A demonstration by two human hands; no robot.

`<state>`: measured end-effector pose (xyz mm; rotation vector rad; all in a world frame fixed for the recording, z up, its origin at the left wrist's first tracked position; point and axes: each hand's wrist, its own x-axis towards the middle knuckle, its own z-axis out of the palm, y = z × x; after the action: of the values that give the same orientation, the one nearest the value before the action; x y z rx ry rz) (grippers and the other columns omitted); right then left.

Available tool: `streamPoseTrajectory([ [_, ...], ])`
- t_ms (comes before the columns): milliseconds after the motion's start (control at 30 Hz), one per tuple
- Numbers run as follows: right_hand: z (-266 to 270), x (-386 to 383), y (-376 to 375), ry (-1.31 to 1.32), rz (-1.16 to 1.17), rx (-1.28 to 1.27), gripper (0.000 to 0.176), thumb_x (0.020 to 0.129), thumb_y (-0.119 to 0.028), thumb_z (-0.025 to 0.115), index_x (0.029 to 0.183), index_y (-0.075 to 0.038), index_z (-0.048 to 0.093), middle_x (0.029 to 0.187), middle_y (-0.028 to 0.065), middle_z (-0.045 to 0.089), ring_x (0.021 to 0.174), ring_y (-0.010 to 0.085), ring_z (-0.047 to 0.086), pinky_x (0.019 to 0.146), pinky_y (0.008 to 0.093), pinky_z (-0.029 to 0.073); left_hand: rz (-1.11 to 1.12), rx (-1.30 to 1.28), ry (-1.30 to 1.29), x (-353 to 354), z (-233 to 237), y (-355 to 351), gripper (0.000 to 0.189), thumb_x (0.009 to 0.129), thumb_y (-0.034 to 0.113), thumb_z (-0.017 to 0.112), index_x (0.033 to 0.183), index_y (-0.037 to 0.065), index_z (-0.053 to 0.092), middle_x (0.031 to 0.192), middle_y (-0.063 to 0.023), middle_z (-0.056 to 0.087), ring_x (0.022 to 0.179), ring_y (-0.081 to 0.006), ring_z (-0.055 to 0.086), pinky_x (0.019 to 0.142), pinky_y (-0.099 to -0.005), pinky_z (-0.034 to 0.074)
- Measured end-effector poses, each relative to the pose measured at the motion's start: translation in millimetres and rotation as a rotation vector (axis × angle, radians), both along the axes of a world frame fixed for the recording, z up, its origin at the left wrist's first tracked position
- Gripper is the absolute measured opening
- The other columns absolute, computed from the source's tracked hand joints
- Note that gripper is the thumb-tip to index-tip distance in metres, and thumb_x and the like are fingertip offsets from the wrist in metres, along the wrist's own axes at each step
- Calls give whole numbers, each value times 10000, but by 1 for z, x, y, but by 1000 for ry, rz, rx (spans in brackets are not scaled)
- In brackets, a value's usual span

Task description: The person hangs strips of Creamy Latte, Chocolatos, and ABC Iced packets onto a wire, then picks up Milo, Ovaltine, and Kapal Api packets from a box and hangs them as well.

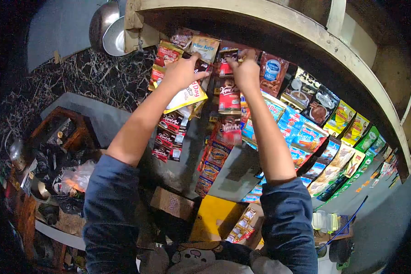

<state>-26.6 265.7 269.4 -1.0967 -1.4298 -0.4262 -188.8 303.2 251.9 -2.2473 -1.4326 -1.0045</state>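
Both arms reach up to strips of sachets hanging below a curved pale beam. My left hand (183, 72) is beside a white sachet (204, 48) and above a yellow and white sachet (187, 97), its fingers apart. My right hand (246, 73) is at the top of a strip of dark red and black sachets (229, 97), its fingers bent over the upper edge; what they hold, if anything, is hidden. Red sachets (168, 55) hang left of my left hand. A brown sachet (272, 73) hangs right of my right hand.
The curved beam (278, 13) runs overhead. Blue, brown, yellow and green sachet strips hang to the right. Metal pans (115, 37) hang at the upper left. Below are a cardboard box (171, 203), a yellow panel (217, 217) and plastic containers (325, 221). Black bags (55, 169) lie at the left.
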Motion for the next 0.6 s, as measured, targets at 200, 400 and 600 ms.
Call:
streamPoseTrajectory([
  [200,15,27,4,229,835,-590,434,681,-171,681,1026,26,507,855,68,589,721,126,562,655,216,442,-17,52,-72,7,-2,2,469,700,355,576,1056,71,461,785,-197,585,766,-344,569,688,-414,450],
  [400,16,25,-9,-68,768,-705,483,670,-93,673,1087,42,469,872,84,597,760,121,574,630,218,459,62,34,39,3,3,-3,463,699,386,580,1027,75,483,837,-172,588,813,-314,569,681,-430,450],
  [600,35,29,-4,-84,646,-835,395,717,-161,642,1074,-41,525,857,28,613,742,96,567,623,185,440,1,16,108,-1,9,5,500,672,402,613,1035,82,486,871,-147,591,825,-300,573,716,-443,443],
])
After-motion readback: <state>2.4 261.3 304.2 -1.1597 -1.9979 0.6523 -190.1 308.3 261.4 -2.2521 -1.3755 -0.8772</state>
